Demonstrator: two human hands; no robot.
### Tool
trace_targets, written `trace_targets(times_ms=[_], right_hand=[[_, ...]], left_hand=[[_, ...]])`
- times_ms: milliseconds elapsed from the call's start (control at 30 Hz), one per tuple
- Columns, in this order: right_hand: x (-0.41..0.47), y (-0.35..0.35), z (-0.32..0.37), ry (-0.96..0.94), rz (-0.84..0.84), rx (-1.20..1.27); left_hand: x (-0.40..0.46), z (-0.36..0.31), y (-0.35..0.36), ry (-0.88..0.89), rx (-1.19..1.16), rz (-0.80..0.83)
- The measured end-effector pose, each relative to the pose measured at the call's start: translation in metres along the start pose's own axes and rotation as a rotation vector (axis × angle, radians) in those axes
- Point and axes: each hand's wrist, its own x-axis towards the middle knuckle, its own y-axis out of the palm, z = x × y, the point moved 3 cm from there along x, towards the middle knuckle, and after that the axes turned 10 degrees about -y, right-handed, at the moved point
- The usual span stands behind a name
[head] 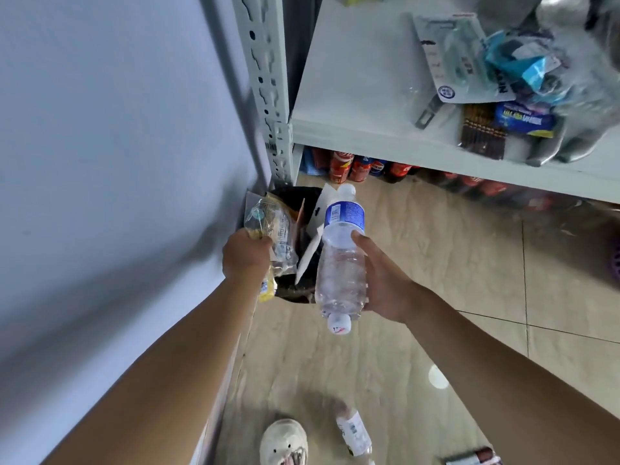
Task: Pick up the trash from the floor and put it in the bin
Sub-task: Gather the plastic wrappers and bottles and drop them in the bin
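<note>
A black bin (291, 196) stands on the floor in the corner between the wall and the shelf post, with white card and wrappers inside. My left hand (246, 255) holds a crumpled clear and yellow plastic wrapper (268, 223) over the bin's left side. Just right of the bin, my right hand (382, 280) grips two clear plastic bottles together. One bottle (345, 214) has a blue label and its cap up; the other bottle (340, 283) points cap down. Another clear bottle (355, 432) lies on the floor near my shoe, and a small can-like item (476, 459) lies further right.
A white metal shelf (362, 135) juts out on the right above the bin, holding packets and bags. Soda cans and bottles (355, 166) line the floor beneath it. A pale wall (117, 146) fills the left. My white shoe (283, 443) is on the tiled floor.
</note>
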Motion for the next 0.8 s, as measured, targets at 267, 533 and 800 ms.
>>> trace_targets(times_ms=[267, 533, 800], right_hand=[[0.056, 0.034, 0.011, 0.063, 0.064, 0.263], [0.054, 0.013, -0.003, -0.039, -0.288, 0.168], [0.024, -0.019, -0.015, 0.213, -0.284, -0.238]], left_hand=[[0.035, -0.014, 0.020, -0.062, -0.100, 0.123], [0.026, -0.001, 0.015, -0.020, -0.100, 0.236], [0.015, -0.007, -0.003, 0.158, 0.059, 0.103]])
